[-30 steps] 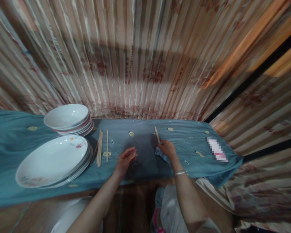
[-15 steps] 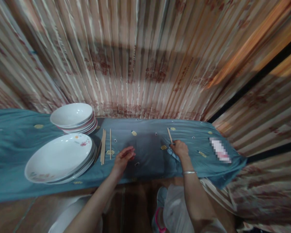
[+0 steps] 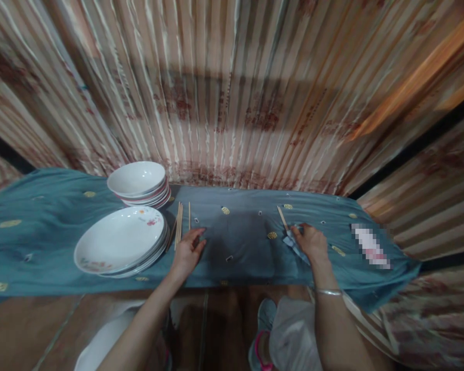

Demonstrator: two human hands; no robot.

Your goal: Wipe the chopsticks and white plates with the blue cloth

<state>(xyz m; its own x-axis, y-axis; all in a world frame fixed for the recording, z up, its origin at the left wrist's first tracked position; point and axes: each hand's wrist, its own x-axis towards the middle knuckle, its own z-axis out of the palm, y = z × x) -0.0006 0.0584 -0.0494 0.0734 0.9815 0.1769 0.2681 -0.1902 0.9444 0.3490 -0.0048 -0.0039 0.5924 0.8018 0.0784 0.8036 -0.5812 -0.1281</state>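
Note:
My left hand [image 3: 187, 251] is over the table, its fingers loosely bent and apart, with nothing visible in them. It covers the lower end of a single chopstick [image 3: 189, 214], and a small bunch of chopsticks [image 3: 178, 226] lies just left of it. My right hand [image 3: 312, 241] is closed on a light blue cloth [image 3: 296, 249]. From the cloth the thin ends of a pair of wooden chopsticks [image 3: 282, 218] stick out toward the back. Fingers and cloth hide the rest of that pair.
A stack of white plates [image 3: 119, 242] with flower prints stands left, a stack of bowls [image 3: 139, 180] behind it. The teal tablecloth [image 3: 247, 263] covers the table up to a pleated curtain [image 3: 232, 103]. A blurred-out item [image 3: 371, 247] lies at the right.
My right hand and the cloth have shifted a little right and toward me along the chopsticks. My left hand has moved left, over the single chopstick. The view has turned slightly left.

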